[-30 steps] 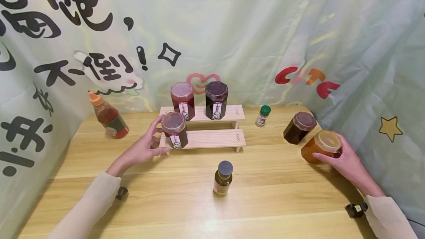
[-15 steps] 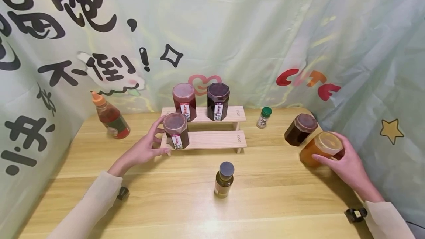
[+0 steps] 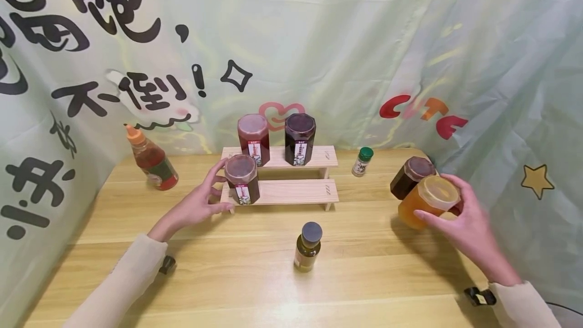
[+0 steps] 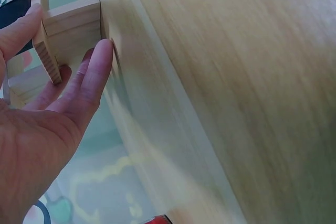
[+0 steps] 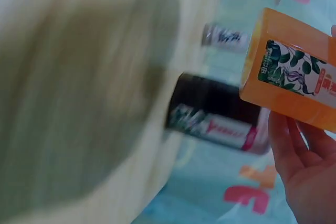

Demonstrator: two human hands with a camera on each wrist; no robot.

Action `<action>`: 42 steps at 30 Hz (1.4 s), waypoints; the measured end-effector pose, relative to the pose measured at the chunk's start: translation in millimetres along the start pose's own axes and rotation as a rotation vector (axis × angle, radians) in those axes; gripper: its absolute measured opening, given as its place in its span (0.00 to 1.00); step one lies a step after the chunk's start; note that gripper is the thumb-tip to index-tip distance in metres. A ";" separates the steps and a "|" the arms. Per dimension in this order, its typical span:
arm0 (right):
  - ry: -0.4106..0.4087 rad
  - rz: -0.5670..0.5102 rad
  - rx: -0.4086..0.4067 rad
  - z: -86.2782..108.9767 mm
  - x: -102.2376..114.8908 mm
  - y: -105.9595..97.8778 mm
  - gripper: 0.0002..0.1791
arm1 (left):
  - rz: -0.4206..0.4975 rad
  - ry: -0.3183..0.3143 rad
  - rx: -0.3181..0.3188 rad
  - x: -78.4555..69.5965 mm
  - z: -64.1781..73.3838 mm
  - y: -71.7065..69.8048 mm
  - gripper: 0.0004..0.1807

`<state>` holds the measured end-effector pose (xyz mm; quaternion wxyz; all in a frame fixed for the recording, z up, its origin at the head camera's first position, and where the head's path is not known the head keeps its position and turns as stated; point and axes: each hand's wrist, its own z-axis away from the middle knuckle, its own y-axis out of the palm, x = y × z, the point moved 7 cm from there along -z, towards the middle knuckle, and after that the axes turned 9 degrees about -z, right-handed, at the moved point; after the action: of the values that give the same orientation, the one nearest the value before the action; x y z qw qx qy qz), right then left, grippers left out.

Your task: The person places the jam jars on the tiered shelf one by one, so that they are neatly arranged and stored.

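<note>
My right hand (image 3: 471, 227) grips an octagonal jar of amber, honey-like contents (image 3: 425, 204), fingers behind it and thumb across its near side. The jar (image 5: 291, 72) is tilted and off the table, its leafy label visible in the right wrist view. At the left end of a two-tier wooden rack (image 3: 296, 191), my left hand (image 3: 196, 206) holds the lower shelf, thumb at its front corner. In the left wrist view, the left fingers (image 4: 94, 74) reach past the board and leg. Beside that hand, a dark jam jar (image 3: 241, 178) stands on the lower shelf.
A red jar (image 3: 253, 140) and dark purple jar (image 3: 299, 139) occupy the upper shelf. Another dark jar (image 3: 412, 176) stands just behind the amber one. Around the rack are a green-capped shaker (image 3: 362, 162), an orange-tipped sauce bottle (image 3: 152, 158) and a dark-capped bottle (image 3: 307, 247).
My right hand has raised the amber jar from the table and moved it slightly left. The left hand stays at the rack's end.
</note>
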<state>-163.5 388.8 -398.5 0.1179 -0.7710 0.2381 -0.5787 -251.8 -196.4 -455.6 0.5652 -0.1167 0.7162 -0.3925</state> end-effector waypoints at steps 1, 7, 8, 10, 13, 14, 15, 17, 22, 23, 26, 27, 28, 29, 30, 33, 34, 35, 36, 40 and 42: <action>-0.006 0.005 -0.003 -0.2 4.3 2.7 0.56 | 0.003 0.002 -0.001 -0.2 -0.2 -0.1 0.66; -0.046 0.027 0.003 -3.6 30.0 20.6 0.58 | 0.023 0.009 0.005 -1.4 -0.5 -0.5 0.66; -0.051 0.029 0.007 -4.6 33.8 24.1 0.58 | 0.022 0.008 0.005 -1.3 -0.4 -0.6 0.66; -0.063 0.032 0.013 -6.8 41.1 31.6 0.59 | 0.017 0.009 0.002 -1.3 -0.2 -0.8 0.66; -0.091 0.011 0.020 -10.6 50.5 43.8 0.59 | 0.016 0.010 -0.003 -1.2 -0.1 -0.8 0.66; -0.103 0.004 0.021 -11.9 53.3 48.1 0.59 | 0.016 0.013 -0.004 -1.1 -0.2 -0.7 0.66; -0.113 -0.004 0.023 -13.1 56.0 52.3 0.59 | 0.017 0.017 -0.004 -1.1 -0.4 -0.6 0.66; -0.132 -0.025 0.035 -15.4 61.4 61.4 0.59 | 0.018 0.018 -0.005 -1.0 -0.7 -0.3 0.65; -0.150 -0.072 0.092 -20.5 72.8 86.0 0.57 | 0.015 0.019 -0.005 0.2 -1.2 -0.4 0.65; -0.154 -0.077 0.103 -21.7 74.5 91.1 0.56 | 0.016 0.021 -0.005 0.2 -1.2 -0.5 0.65; -0.180 -0.072 0.125 -25.1 79.3 106.1 0.57 | 0.015 0.022 -0.006 0.2 -1.5 -0.7 0.66; -0.187 -0.071 0.133 -26.4 80.7 111.0 0.57 | 0.015 0.021 -0.008 0.1 -1.5 -0.7 0.65; -0.196 -0.072 0.142 -27.8 82.1 116.3 0.57 | 0.014 0.022 -0.007 0.1 -1.6 -0.7 0.65; -0.202 -0.072 0.150 -28.8 83.4 121.7 0.57 | 0.013 0.024 -0.006 -0.1 -1.6 -0.8 0.65; -0.207 -0.079 0.160 -30.3 84.8 127.1 0.57 | 0.012 0.023 -0.007 0.1 -1.6 -1.1 0.65; -0.211 -0.105 0.186 -34.3 89.2 143.2 0.58 | 0.014 0.022 -0.008 0.1 -1.7 -1.3 0.65; -0.209 -0.118 0.195 -35.4 90.7 148.7 0.58 | 0.014 0.025 -0.006 0.2 -1.8 -1.4 0.65; -0.205 -0.133 0.204 -36.4 92.0 154.3 0.58 | 0.013 0.026 -0.006 0.2 -1.9 -1.5 0.65; -0.200 -0.148 0.213 -37.6 93.5 159.8 0.57 | 0.014 0.030 -0.007 -0.2 -1.8 -1.6 0.65; -0.186 -0.181 0.251 -40.5 98.2 182.7 0.58 | 0.009 0.038 -0.006 -0.1 -2.0 -1.6 0.65; -0.186 -0.186 0.267 -41.1 101.0 193.8 0.59 | 0.011 0.031 -0.006 0.3 -2.0 -1.4 0.65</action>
<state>-225.3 175.4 -390.2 0.1868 -0.8174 0.0749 -0.5397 -254.1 -196.7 -454.7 0.5558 -0.1082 0.7267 -0.3890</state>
